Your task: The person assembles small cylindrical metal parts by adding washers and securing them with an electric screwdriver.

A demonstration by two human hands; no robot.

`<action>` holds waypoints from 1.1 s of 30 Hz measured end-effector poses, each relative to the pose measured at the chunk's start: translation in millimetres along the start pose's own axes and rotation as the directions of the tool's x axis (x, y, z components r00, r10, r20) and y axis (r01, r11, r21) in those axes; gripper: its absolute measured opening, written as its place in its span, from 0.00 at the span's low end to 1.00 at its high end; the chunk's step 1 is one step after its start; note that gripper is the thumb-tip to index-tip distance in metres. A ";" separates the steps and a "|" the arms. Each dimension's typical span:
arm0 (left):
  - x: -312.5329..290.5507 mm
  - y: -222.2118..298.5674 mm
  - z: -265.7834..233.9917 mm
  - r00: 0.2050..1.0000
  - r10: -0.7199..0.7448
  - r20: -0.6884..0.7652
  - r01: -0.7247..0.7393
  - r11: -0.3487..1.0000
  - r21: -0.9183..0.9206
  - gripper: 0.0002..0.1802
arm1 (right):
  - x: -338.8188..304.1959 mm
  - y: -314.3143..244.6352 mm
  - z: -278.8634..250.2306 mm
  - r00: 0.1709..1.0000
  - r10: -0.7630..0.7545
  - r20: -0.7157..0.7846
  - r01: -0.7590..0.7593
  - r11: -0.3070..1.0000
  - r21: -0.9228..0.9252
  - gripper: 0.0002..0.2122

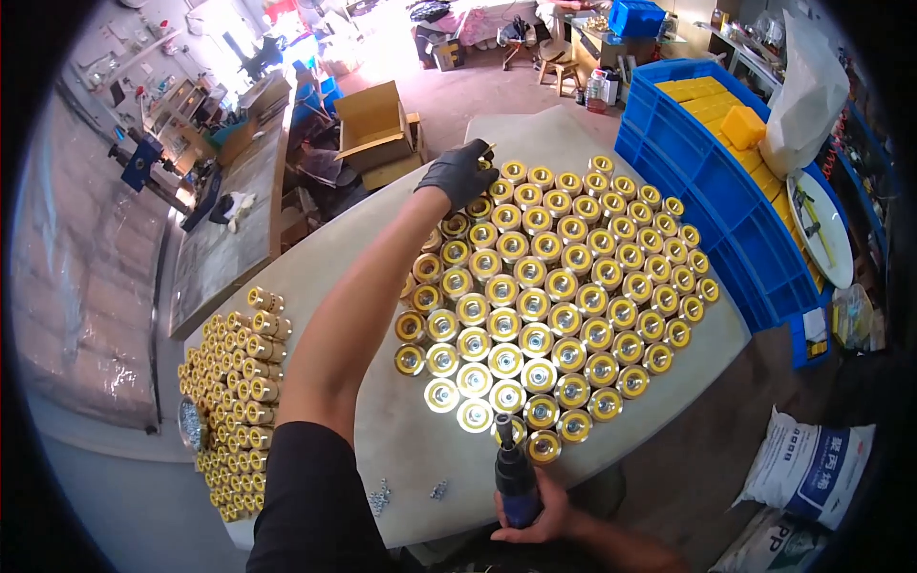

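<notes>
On our right a blue crate [697, 181] holds rows of yellow blocks [702, 100], with a round white tray [829, 250] leaning over its edge; at the far left a small bowl [202, 434] is heaped with silvery screws, and behind the table [401, 382] we see a cardboard box [373, 119] with its top open. We count one crate, one bowl, two loose piles of small metal screws [380, 497] near the table's front edge, two white printed sacks [807, 468] at lower right, and two groups of cylinders; the pieces crowd too closely for us to total. The larger group of cylinders [529, 274] spreads across the middle of the table, the smaller along its left edge. Each is short and round with gold-toned sides, a bright yellow ring on top and, in the larger group, a shiny recessed centre. Our black-gloved left hand [458, 175] curls its fingers over the group's far left corner; we cannot tell whether it grips a cylinder. Our bare right hand [544, 511] wraps closed around a dark power screwdriver [517, 477], its bit over the near edge of the cylinders.
</notes>
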State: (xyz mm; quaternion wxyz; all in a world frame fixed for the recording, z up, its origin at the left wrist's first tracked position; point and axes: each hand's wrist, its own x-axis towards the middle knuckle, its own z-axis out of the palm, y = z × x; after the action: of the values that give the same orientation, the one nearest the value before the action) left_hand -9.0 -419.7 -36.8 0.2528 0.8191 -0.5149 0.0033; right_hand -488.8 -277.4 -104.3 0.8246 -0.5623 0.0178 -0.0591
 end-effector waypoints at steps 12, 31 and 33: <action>-16.2 37.6 -44.4 0.979 0.029 -0.204 -0.004 0.992 0.123 0.09 | 2.4 -9.4 -0.3 0.994 0.091 0.068 -0.085 0.993 -0.088 0.33; -544.1 116.3 -107.2 0.651 -0.759 -0.021 0.651 0.572 -0.498 0.10 | 5.3 -25.3 17.6 0.988 0.149 0.049 -0.153 0.983 0.097 0.44; -542.9 116.9 -101.1 0.657 -0.754 -0.019 0.656 0.583 -0.479 0.09 | -3.3 -19.3 18.3 0.986 0.155 0.058 -0.157 0.987 0.034 0.53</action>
State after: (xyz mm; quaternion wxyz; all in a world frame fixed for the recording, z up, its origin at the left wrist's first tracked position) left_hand -337.0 39.6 -45.0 0.4630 0.8723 -0.1003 -0.1214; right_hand -491.8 -267.1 -79.7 0.8375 -0.5447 0.0380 0.0210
